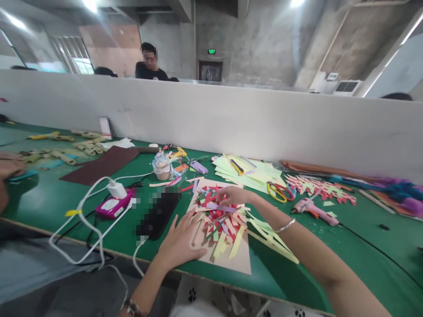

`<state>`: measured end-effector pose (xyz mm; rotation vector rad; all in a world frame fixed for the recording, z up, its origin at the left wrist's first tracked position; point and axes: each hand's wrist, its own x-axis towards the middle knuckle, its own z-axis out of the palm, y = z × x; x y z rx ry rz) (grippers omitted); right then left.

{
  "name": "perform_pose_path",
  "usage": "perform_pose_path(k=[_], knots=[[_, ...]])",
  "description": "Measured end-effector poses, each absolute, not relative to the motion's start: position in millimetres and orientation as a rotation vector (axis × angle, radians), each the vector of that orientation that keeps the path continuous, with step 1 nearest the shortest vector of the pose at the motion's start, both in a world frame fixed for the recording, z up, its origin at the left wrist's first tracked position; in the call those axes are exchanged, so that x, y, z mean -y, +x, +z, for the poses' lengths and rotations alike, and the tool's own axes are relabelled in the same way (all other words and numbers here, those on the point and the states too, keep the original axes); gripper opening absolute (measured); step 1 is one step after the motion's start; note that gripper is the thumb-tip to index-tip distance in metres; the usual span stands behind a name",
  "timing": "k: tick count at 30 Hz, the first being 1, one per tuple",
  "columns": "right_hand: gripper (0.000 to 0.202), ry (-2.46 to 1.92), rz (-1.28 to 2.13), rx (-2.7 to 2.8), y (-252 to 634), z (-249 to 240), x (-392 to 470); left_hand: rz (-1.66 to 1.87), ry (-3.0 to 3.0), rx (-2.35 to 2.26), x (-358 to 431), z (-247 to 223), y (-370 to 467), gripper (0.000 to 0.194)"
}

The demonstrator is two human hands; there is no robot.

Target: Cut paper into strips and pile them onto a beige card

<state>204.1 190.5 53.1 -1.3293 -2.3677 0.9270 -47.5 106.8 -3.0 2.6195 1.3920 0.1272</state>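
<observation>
My left hand [183,240] lies with spread fingers on the left edge of a beige sheet of paper [243,259]. On that sheet is a loose heap of short paper strips [228,224] in red, pink, purple, cream and yellow. My right hand [234,195], a silver bangle on its wrist, reaches over the top of the heap. Its fingers bend down and close at a purple paper strip [220,208]; the fingertips are partly hidden. Longer pale green strips [274,240] fan out to the right, under my right forearm.
A black phone [161,215] and a magenta power box [114,204] with looping cables lie left. Scissors [277,193], a pink glue gun [315,211] and pale green sheets [228,167] sit behind and right. A white partition [231,119] borders the green table; another person's hand [11,165] shows far left.
</observation>
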Motion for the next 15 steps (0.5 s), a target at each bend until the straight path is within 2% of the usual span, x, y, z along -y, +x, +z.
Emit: perform_pose_path(k=[7,12,15], knots=[[0.046,-1.446,0.660,2.265,194,59,-235,0.231,2.708,-1.342,-107,-14,-53,0.082],[0.098,-1.535,0.545,2.437,165,55,-345,0.296,2.830,-1.232,-115,-32,-63,0.084],[0.106,-1.705,0.521,2.563,143,40,-411,0.345,2.906,-1.312,-120,-49,-63,0.063]])
